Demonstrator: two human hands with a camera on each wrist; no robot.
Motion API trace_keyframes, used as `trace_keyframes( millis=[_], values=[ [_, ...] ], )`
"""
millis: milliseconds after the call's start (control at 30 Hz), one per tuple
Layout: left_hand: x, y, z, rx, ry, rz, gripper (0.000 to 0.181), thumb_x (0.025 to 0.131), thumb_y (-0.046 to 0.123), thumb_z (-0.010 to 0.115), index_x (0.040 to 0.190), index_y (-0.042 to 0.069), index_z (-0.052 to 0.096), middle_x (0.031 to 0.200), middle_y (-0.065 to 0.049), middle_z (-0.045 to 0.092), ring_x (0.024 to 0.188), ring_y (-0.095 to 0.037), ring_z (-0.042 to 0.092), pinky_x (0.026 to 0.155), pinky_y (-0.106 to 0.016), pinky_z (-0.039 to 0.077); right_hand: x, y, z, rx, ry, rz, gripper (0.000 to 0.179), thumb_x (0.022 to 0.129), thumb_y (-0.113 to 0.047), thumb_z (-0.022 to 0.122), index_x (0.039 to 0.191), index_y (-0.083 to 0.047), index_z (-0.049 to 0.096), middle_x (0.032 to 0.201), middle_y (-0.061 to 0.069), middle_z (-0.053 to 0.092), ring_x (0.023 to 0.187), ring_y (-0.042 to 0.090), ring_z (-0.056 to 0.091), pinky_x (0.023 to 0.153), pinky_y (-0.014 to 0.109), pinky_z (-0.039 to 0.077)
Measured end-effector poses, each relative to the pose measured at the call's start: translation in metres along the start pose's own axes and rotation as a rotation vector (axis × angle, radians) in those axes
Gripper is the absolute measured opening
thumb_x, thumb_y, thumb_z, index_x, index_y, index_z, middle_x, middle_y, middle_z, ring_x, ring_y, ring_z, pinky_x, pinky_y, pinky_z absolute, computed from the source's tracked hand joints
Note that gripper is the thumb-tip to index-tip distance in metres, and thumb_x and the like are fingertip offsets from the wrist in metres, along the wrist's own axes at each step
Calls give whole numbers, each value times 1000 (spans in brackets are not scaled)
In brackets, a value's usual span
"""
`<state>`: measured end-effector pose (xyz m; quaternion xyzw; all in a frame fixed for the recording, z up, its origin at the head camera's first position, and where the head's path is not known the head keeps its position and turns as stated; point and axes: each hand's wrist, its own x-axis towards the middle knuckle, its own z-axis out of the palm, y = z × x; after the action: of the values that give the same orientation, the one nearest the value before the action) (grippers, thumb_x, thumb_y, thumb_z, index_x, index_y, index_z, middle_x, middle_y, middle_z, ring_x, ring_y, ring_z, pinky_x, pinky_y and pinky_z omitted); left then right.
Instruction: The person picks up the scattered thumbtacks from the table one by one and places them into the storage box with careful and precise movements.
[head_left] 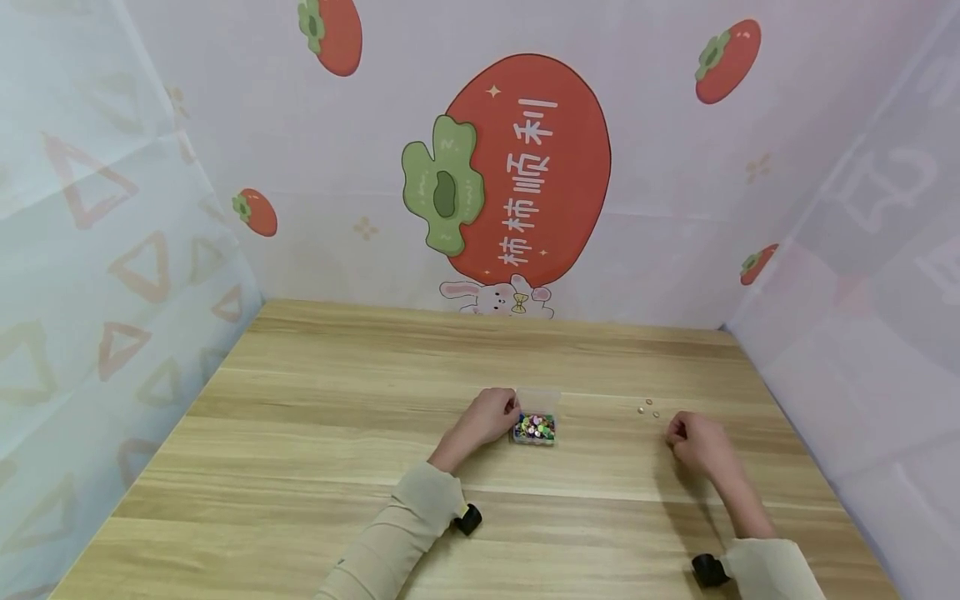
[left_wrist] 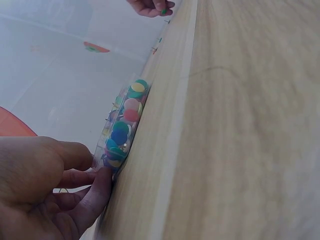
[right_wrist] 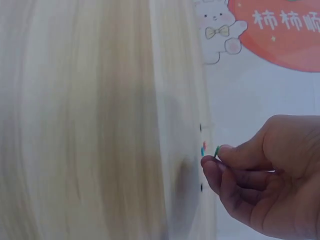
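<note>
A small clear plastic box (head_left: 534, 441) full of colourful flat-headed thumbtacks (left_wrist: 131, 114) sits on the table with its lid (head_left: 538, 398) raised at the back. My left hand (head_left: 491, 412) grips the box's left end between thumb and fingers, as the left wrist view shows up close. Off to the right, my right hand (right_wrist: 265, 175) pinches a green thumbtack (right_wrist: 216, 151) between thumb and forefinger, just above the tabletop. Near those fingertips, a few loose thumbtacks (head_left: 649, 402) lie on the wood.
The wooden table (head_left: 360, 367) runs back to a wall sheet (head_left: 660, 250) printed with persimmons and a rabbit. Side sheets (head_left: 105, 250) hang along its left and right edges. Black wrist cameras (head_left: 468, 519) sit at both sleeves.
</note>
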<state>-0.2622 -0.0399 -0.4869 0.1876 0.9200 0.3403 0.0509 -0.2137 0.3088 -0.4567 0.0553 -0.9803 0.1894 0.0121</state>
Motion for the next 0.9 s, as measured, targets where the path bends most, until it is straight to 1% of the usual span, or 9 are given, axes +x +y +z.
trace_keyframes(
  millis=[200, 367, 533, 700, 900],
  values=[
    [0, 0, 0, -4, 0, 7, 17, 98, 14, 58, 83, 11, 62, 72, 2, 56, 63, -10, 47, 58, -23, 38, 0, -16, 3, 25, 41, -75, 3, 80, 1, 65, 80, 0, 62, 69, 2, 57, 64, 15, 47, 60, 31, 39],
    [1, -1, 1, 0, 5, 9, 17, 99, 14, 58, 82, 11, 62, 72, 2, 56, 62, -9, 46, 58, -22, 38, 1, -26, 8, 40, 64, -108, 5, 80, 0, 67, 81, -4, 63, 69, 0, 57, 64, 12, 48, 60, 29, 39],
    [0, -1, 0, 3, 6, 0, 17, 99, 14, 58, 82, 11, 62, 72, 2, 56, 62, -10, 46, 57, -22, 38, 3, -33, 15, 62, 62, -117, 5, 81, 0, 68, 82, -4, 65, 70, 2, 60, 64, 12, 50, 61, 28, 41],
    [0, 0, 0, 0, 2, -2, 16, 99, 15, 58, 84, 10, 63, 73, 2, 57, 63, -10, 47, 57, -22, 38, 4, -38, 20, 71, 49, -106, 3, 82, -1, 67, 80, -3, 65, 69, 2, 60, 64, 12, 51, 59, 28, 41],
    [0, 0, 0, -1, -2, -5, 17, 99, 15, 58, 83, 10, 63, 73, 2, 56, 63, -10, 47, 57, -22, 38, 5, -43, 23, 90, 45, -86, 4, 84, -2, 66, 80, -3, 65, 72, 3, 62, 67, 13, 54, 63, 29, 44]
  ],
)
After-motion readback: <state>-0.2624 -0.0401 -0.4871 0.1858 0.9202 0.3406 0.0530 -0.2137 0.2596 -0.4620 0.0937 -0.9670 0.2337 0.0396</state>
